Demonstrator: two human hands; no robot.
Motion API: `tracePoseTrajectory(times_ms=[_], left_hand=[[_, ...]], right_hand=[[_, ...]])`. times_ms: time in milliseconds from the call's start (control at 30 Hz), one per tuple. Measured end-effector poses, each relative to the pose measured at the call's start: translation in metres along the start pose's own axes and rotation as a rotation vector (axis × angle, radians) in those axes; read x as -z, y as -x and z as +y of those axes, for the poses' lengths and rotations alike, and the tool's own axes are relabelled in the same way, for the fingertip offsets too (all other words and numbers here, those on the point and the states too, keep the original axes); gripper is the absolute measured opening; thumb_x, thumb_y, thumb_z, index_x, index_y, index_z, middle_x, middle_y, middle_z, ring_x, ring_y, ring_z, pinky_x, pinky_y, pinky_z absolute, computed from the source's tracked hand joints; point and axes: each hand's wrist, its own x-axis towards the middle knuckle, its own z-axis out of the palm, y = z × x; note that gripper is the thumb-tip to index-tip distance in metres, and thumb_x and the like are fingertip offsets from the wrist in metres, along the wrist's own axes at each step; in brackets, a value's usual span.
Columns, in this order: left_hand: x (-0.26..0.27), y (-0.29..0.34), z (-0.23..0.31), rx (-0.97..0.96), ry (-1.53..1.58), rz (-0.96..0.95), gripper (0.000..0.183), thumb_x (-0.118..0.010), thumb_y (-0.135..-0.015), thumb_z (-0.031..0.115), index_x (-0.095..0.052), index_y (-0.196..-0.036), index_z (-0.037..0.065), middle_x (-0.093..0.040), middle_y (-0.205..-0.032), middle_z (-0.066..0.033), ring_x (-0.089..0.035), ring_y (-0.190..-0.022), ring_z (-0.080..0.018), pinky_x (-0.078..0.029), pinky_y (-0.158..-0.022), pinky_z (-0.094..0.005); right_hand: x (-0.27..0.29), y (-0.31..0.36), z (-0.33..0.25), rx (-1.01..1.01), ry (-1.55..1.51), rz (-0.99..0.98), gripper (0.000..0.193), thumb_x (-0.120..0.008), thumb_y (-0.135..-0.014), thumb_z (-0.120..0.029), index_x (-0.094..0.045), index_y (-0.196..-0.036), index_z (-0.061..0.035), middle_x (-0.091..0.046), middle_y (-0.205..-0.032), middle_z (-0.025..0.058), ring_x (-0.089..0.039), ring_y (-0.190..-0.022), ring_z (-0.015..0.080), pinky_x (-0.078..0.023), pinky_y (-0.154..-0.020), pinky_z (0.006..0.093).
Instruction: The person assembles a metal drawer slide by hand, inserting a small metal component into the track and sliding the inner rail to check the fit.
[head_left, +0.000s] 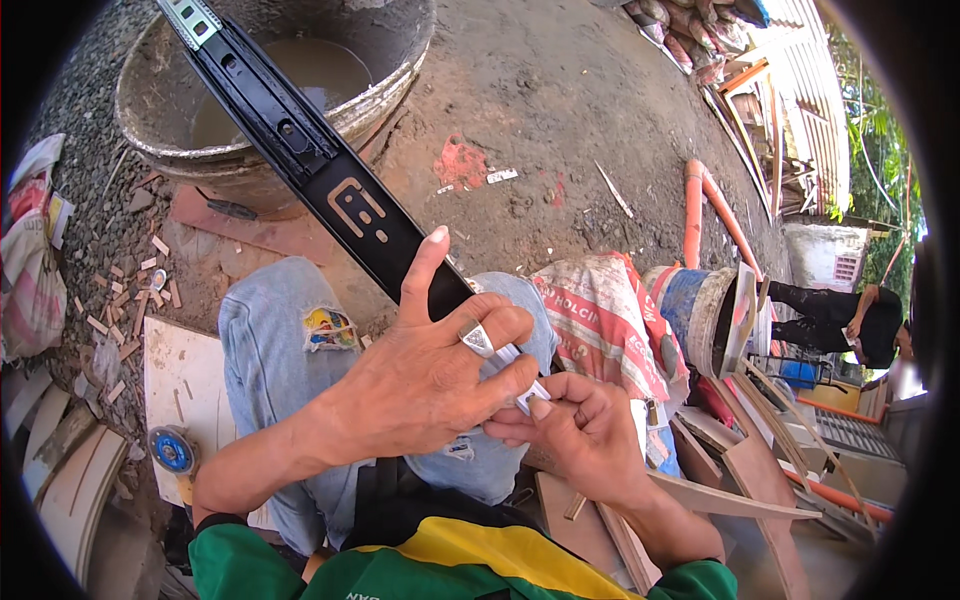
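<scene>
My left hand (430,365) holds the black rail (318,168) near its lower end; the rail extends from it toward upper left. My right hand (580,425) pinches the pale tip (531,397).

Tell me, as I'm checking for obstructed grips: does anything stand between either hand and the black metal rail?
Nothing visible does: the left hand wraps over the black metal rail, and the right hand holds its pale lower end. The bucket shows behind the rail's far end, not between. Contact under the left palm is hidden.
</scene>
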Motion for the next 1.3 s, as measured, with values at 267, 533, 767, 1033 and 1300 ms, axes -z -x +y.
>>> tracePoseTrajectory(times_ms=[267, 533, 767, 1033, 1300], left_hand=[[0.0, 0.001, -0.001, -0.007, -0.013, -0.013, 0.032, -0.068, -0.071, 0.017, -0.058, -0.102, 0.018, -0.049, -0.103, -0.0015, -0.059, -0.103, -0.0211, -0.009, -0.109, -0.0711], [0.0, 0.001, -0.001, -0.011, 0.004, -0.02, 0.031, -0.067, -0.073, 0.017, -0.058, -0.102, 0.019, -0.049, -0.102, -0.0015, -0.059, -0.103, -0.0212, -0.008, -0.109, -0.0711], [-0.001, 0.001, -0.001, -0.001, 0.009, -0.019, 0.03, -0.069, -0.072, 0.018, -0.058, -0.101, 0.019, -0.048, -0.102, -0.0017, -0.058, -0.105, -0.0206, -0.007, -0.109, -0.0713], [-0.003, 0.002, -0.002, -0.005, 0.014, -0.011, 0.026, -0.069, -0.075, 0.019, -0.059, -0.099, 0.018, -0.048, -0.102, -0.0017, -0.058, -0.106, -0.0198, -0.008, -0.109, -0.0714], [-0.001, 0.0, -0.004, -0.033, -0.036, -0.006, 0.028, -0.069, -0.074, 0.018, -0.06, -0.1, 0.017, -0.05, -0.103, -0.0022, -0.058, -0.107, -0.0196, -0.011, -0.107, -0.0719]], right_hand=[[0.008, -0.006, -0.007, -0.028, 0.062, -0.073, 0.026, -0.048, -0.1, -0.011, -0.054, -0.109, 0.0128, -0.066, -0.104, 0.0224, -0.069, -0.098, 0.0306, -0.058, -0.087, 0.04], [0.01, -0.005, -0.017, -0.103, -0.04, -0.097, 0.023, -0.046, -0.095, -0.002, -0.054, -0.11, 0.013, -0.066, -0.1, 0.0228, -0.068, -0.098, 0.0351, -0.057, -0.09, 0.0412], [0.008, -0.007, -0.022, -0.147, 0.008, -0.077, 0.021, -0.046, -0.095, -0.001, -0.055, -0.107, 0.0132, -0.066, -0.097, 0.0233, -0.069, -0.094, 0.0364, -0.057, -0.09, 0.0419], [0.006, -0.005, -0.022, -0.166, 0.135, 0.019, 0.021, -0.056, -0.096, -0.01, -0.064, -0.103, 0.0075, -0.07, -0.088, 0.0105, -0.069, -0.077, 0.0133, -0.05, -0.061, 0.0225], [0.009, -0.005, -0.021, -0.168, 0.186, 0.041, 0.018, -0.06, -0.095, -0.01, -0.064, -0.1, 0.0071, -0.069, -0.084, 0.0092, -0.07, -0.077, 0.016, -0.054, -0.066, 0.0241]])
